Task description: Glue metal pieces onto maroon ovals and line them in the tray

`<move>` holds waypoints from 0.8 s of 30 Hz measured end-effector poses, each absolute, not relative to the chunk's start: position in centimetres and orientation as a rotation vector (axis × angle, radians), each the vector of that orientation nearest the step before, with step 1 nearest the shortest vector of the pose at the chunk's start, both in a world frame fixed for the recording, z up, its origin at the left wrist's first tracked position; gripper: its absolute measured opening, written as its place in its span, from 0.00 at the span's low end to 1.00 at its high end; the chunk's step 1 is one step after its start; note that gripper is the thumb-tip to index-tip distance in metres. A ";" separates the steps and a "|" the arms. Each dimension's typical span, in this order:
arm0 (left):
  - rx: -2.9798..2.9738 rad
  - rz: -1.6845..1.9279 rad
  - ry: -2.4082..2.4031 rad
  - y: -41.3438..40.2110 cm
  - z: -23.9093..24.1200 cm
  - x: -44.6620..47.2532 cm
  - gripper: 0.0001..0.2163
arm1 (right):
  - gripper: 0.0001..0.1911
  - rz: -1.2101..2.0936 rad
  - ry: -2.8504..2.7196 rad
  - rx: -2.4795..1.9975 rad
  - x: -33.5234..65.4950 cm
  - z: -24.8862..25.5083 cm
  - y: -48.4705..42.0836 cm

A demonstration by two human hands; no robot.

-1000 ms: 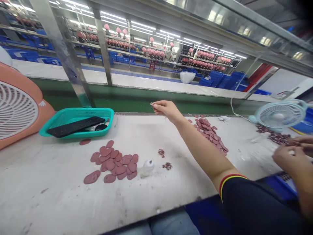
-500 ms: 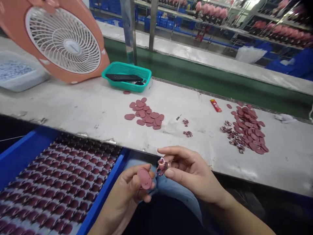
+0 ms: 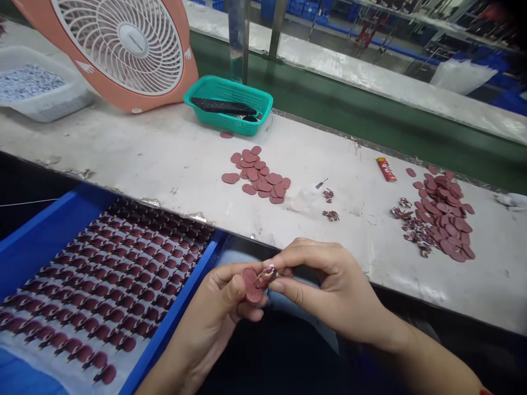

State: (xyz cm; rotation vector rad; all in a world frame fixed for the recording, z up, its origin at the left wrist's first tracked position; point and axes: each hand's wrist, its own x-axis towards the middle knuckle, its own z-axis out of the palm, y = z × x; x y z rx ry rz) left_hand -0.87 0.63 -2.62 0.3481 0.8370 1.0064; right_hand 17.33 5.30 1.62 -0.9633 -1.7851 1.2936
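Between thumb and fingers, my left hand (image 3: 230, 296) pinches a flat oval dark-pink disc (image 3: 252, 291) with small holes in it. My right hand (image 3: 325, 280) grips a small painted figurine (image 3: 267, 276) by its side, brown-pink with a white top. The figurine is up against the disc's face; whether its feet sit in the holes I cannot tell. Beyond my hands, two similar figurines (image 3: 330, 215) lie on the white table (image 3: 197, 164). A loose pile of discs (image 3: 263, 176) lies to their left, near a dispensing needle tip (image 3: 321, 183).
At right are a larger disc pile (image 3: 448, 214), several figurines (image 3: 418, 233) and a red wrapper (image 3: 386, 169). A green basket (image 3: 230, 123) holds dark items beside an orange fan (image 3: 135, 49). Below left, a blue crate (image 3: 164, 334) holds rows of figures on discs. A white tub (image 3: 61, 104) stands far left.
My right hand has brought the figurine left, from beside the disc onto its face. The view has tilted down and shifted left, so the table things appear higher and further right.
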 end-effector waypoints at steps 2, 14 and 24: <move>0.343 1.002 0.855 0.7 -2.6 -0.9 0.16 | 0.09 1.257 -1.833 -0.954 17.4 1.9 5.4; 0.281 0.990 0.872 0.6 -3.2 -0.9 0.13 | 0.08 1.187 -2.004 -0.968 17.3 2.8 6.0; 0.218 0.976 0.864 0.7 -2.8 -0.8 0.15 | 0.06 1.308 -2.006 -0.971 17.0 3.1 6.5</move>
